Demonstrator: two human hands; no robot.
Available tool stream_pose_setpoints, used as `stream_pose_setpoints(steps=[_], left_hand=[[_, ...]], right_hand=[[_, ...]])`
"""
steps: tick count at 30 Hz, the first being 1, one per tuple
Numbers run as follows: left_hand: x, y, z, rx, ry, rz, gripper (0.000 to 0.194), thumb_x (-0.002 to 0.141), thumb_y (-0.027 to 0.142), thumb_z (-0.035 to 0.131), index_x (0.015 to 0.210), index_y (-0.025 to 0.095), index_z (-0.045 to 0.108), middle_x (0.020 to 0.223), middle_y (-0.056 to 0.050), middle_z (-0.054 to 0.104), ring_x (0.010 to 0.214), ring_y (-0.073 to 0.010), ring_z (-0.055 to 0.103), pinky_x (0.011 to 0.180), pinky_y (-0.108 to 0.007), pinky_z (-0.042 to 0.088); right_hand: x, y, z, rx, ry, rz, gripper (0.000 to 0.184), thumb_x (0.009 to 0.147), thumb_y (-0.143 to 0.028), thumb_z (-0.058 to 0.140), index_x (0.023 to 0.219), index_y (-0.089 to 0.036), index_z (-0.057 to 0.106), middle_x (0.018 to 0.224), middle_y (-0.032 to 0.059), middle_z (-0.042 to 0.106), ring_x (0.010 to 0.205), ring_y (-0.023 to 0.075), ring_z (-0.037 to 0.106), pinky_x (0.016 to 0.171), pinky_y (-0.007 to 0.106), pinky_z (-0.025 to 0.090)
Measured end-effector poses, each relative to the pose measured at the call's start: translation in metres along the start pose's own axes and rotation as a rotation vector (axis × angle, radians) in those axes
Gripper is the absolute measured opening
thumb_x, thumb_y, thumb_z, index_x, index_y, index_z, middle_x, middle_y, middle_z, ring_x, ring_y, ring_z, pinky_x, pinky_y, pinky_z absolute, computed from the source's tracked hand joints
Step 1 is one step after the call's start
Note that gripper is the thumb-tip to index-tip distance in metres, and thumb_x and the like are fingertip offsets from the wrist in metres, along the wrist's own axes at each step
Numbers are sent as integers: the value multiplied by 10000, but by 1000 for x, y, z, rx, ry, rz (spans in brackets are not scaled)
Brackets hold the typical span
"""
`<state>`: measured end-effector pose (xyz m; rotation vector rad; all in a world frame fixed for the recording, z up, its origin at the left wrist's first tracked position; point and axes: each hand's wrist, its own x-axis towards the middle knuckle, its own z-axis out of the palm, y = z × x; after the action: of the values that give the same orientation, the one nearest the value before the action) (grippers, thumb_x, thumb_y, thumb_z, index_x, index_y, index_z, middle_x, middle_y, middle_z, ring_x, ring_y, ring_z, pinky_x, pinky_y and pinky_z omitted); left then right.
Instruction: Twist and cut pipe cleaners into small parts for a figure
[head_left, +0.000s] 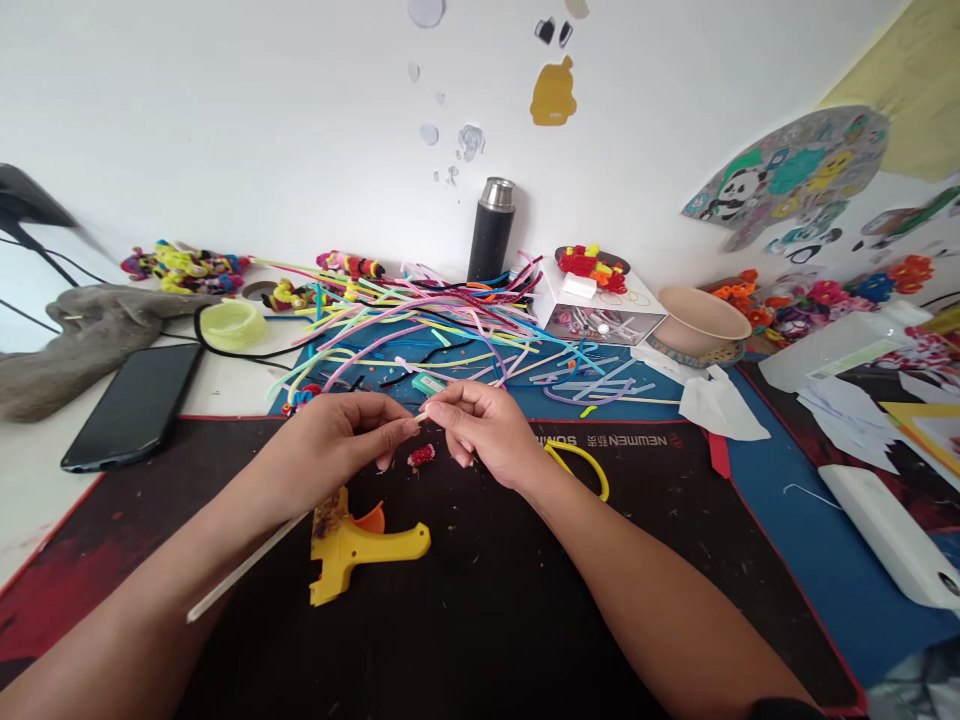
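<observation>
My left hand [360, 430] and my right hand [476, 425] meet over the dark mat, fingertips pinched. Between them is the end of a cream-white pipe cleaner [247, 570]. Its long tail appears to run beneath my left wrist toward the lower left. Just below the fingertips a small red fuzzy piece with pale ends [421, 456] lies on the mat. Nearer to me, by my left forearm, rests a yellow glue gun [382, 546] with an orange trigger. A bent yellow pipe cleaner [589, 465] lies right of my right hand.
Many coloured pipe cleaners [420, 320] are heaped behind my hands. A black flask [491, 235], a white box [600, 315] and a beige bowl [705, 320] stand along the wall. A phone [135, 405] lies left, a white device [889, 535] right.
</observation>
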<state>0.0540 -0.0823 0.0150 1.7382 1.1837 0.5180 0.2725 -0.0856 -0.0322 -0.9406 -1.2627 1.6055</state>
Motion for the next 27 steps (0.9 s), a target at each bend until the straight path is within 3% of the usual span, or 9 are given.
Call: stream_pose_setpoints(steps=[7, 12, 17, 20, 27], left_hand=[[-1, 3, -3, 82, 74, 18, 501, 916, 696, 664, 807, 219, 771, 639, -9, 670, 594, -176, 584, 555, -267, 443], [-3, -5, -5, 160, 72, 34, 436, 936, 644, 657, 873, 239, 804, 637, 0, 670, 584, -178, 586, 541, -269, 425], [-4, -6, -9, 224, 67, 41, 418, 935, 635, 641, 876, 257, 811, 588, 11, 649, 533, -173, 554, 514, -275, 389], [-4, -4, -11, 192, 50, 29, 432, 930, 651, 646, 861, 254, 803, 580, 13, 638, 530, -170, 556, 513, -272, 391], [-4, 6, -16, 1, 76, -7, 472, 898, 681, 687, 830, 222, 772, 617, 3, 672, 584, -166, 581, 565, -262, 439]], right_hand=[[-1, 3, 0, -114, 2, -26, 278, 951, -482, 757, 915, -230, 648, 515, -96, 527, 387, 101, 459, 425, 234, 326], [-6, 1, 2, -360, 10, -57, 192, 1020, -407, 698, 967, -223, 682, 517, -88, 544, 410, 109, 504, 463, 243, 357], [-7, 0, 7, -560, 47, -170, 198, 999, -383, 731, 890, -219, 710, 593, -48, 577, 495, 116, 474, 490, 260, 295], [-6, 0, 6, -506, 25, -127, 248, 1006, -453, 723, 918, -222, 714, 574, -54, 553, 480, 120, 474, 486, 261, 306], [-4, -3, 1, -120, -45, -37, 374, 1006, -583, 678, 1072, -216, 693, 524, -94, 549, 411, 112, 507, 454, 243, 398]])
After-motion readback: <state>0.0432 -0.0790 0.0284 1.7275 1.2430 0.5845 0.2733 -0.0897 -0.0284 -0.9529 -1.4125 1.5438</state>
